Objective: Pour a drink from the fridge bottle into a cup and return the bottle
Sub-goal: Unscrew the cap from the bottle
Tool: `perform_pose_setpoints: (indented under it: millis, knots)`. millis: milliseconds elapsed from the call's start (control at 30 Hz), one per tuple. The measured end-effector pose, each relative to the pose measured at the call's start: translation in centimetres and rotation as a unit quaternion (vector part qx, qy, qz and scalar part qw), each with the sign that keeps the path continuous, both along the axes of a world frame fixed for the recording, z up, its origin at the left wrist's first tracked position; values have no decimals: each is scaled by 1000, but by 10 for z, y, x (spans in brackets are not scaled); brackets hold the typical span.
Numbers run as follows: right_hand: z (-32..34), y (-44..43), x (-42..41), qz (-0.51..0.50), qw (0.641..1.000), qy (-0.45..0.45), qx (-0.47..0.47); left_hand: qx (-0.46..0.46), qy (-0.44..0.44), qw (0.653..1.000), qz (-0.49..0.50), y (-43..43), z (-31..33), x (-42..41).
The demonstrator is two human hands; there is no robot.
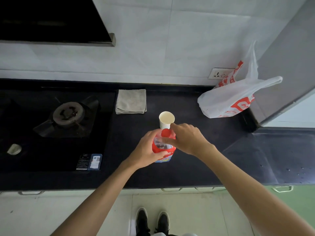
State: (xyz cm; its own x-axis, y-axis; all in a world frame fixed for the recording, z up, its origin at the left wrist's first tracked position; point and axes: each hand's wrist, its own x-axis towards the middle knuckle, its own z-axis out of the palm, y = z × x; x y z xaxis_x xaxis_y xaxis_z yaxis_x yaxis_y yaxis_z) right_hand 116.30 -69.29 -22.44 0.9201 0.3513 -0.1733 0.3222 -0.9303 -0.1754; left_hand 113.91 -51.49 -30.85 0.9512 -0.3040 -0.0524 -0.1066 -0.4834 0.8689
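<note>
the left hand (146,150) wraps the drink bottle (163,147), steadying it upright on the dark surface (196,150), so the right hand (187,138) can pinch its red cap (166,133). the empty paper cup (166,119) stands just behind, ready for pouring.

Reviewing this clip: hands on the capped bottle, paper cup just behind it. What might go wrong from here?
The light paper cup stands just beyond the bottle, close to the right hand; a knuckle may tip it as the red cap is twisted. The left hand holds the bottle body; squeezing could push drink out once it is open. Any spill could spread over the dark counter toward the folded cloth.
</note>
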Motion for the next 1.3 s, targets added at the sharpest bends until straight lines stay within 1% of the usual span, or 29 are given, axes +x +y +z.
perform_pose_setpoints:
  millis: [67, 233, 400, 500, 667, 733, 900, 1033, 1167, 1300]
  knots:
    - [5, 7, 2, 0, 999, 11, -41, 4, -15, 1000, 2, -3, 2, 4]
    - [13, 23, 0, -28, 992, -67, -108, 13, -1, 1000, 12, -1, -2, 8]
    - [15, 41, -7, -69, 983, -84, -148, 9, -5, 1000, 28, -2, -4, 7]
    - [11, 43, -9, -56, 985, -88, -137, -6, -6, 1000, 26, 1, -4, 4]
    - [8, 39, -11, -45, 994, -65, -81, -17, 3, 1000, 4, 9, -7, 4]
    - [7, 38, -9, -24, 995, -66, -75, -13, 4, 1000, -8, 10, -6, 7]
    - [9, 27, 0, 21, 996, -27, -79, -6, -4, 1000, -11, 8, -6, 11]
    - [13, 18, 6, 69, 994, -10, -80, -6, 10, 1000, -13, 5, -5, 15]
    - [16, 9, 9, 173, 975, -66, -123, -2, 16, 1000, -19, 5, -4, 16]
    - [27, 3, 15, 259, 949, -83, -161, -10, 24, 1000, -13, 4, -3, 16]
